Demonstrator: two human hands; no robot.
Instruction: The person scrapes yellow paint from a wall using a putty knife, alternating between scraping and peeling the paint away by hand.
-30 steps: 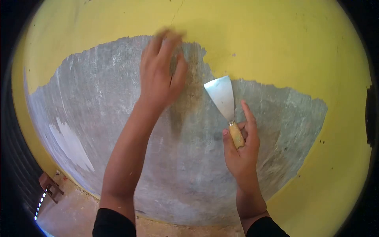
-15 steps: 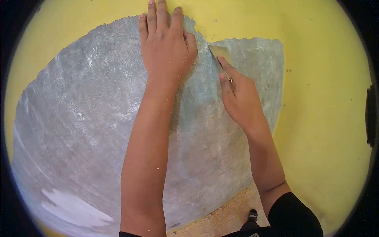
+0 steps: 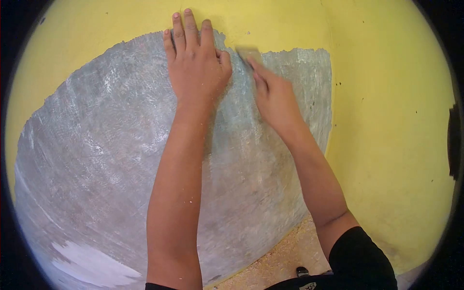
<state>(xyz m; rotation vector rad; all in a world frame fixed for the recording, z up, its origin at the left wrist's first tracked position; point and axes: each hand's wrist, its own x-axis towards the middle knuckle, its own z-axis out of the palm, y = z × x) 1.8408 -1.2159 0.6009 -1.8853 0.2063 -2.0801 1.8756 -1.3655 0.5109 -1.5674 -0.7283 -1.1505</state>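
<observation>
My right hand (image 3: pixel 276 94) grips a flat metal scraper (image 3: pixel 251 53), its handle hidden in my fingers. The blade, a little blurred, lies at the ragged border where yellow paint (image 3: pixel 285 24) meets a bared grey wall patch (image 3: pixel 130 116). To the left of it, my left hand (image 3: pixel 195 65) rests flat with fingers spread, the fingertips over the yellow and the palm over the grey. Small pale flakes stick to my left forearm.
Yellow paint also covers the wall on the right (image 3: pixel 386 145). A white patch (image 3: pixel 92 261) shows at lower left. Below the wall, crumbs and flakes litter the floor (image 3: pixel 285 253), where a dark shoe (image 3: pixel 302 271) is partly seen. A dark object (image 3: pixel 453 142) sits at the right edge.
The scraper and my right hand have shifted left and slightly up, to the paint border. My left hand stays spread on the wall; the whole view has moved slightly.
</observation>
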